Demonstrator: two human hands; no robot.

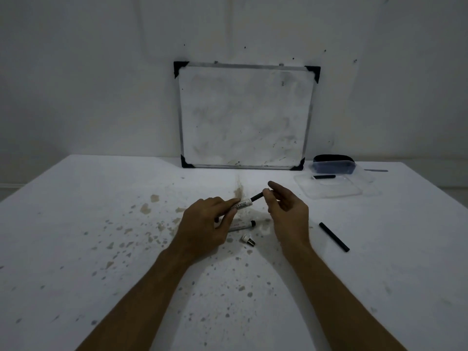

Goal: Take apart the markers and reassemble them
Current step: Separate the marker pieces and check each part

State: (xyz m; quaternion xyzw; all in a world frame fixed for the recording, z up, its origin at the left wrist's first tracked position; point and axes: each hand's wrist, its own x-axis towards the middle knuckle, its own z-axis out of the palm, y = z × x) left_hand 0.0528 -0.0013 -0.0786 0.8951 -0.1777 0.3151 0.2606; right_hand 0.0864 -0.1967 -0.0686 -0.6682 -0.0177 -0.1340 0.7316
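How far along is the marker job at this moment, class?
Done: one marker is apart; its barrel, tip piece and black tube lie loose. In hand: left hand holds another marker, right hand pinching its black end. Left: reassembly.

Left hand (206,225) covered the rear of the held marker barrel (242,205); only part of its printed label read. Same hand hid the left end of the second barrel (241,226) lying on the worktop (76,224). Right-hand fingers (267,192) masked the tip of the black insert (256,197). Small loose nib piece (248,239): too small to make out detail. Contents of the clear container (333,167) dark, unidentifiable. Both forearms cut by the lower frame edge. Worktop ran off left and right edges.
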